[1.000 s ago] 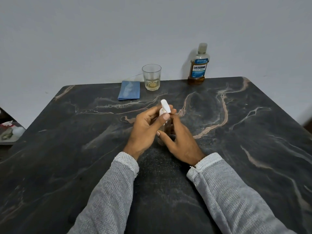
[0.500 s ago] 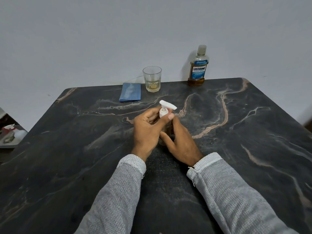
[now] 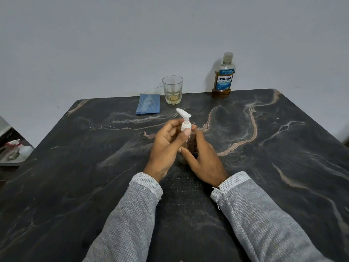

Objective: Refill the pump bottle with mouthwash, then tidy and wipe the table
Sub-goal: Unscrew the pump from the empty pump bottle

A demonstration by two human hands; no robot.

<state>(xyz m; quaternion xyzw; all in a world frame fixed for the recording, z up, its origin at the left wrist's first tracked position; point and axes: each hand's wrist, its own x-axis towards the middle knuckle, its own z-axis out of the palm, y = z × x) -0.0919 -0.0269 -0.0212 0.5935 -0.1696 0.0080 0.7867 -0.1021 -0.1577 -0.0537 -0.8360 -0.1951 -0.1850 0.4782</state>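
1. While the right hand [image 3: 204, 159] grips the body of the small clear pump bottle [image 3: 189, 146] near the middle of the dark marbled counter [image 3: 283, 167], the left hand [image 3: 166, 146] pinches the collar of the white pump head [image 3: 184, 118] between thumb and fingers; both grips are clamped, neither hand free.
2. The bottle stands upright on the counter, its lower part mostly hidden between the hands.
3. Step in hand, judged: twisting the pump head at the neck. Whether it is being loosened or tightened cannot be told.
4. At the far edge stand a mouthwash bottle [image 3: 223, 76], cap on, and a glass [image 3: 172, 89] holding a little pale liquid; a folded blue cloth [image 3: 148, 106] lies just beside the glass.
5. Next move calls for: a steady hold on the body while the collar turns, keeping the bottle vertical to avoid spills.
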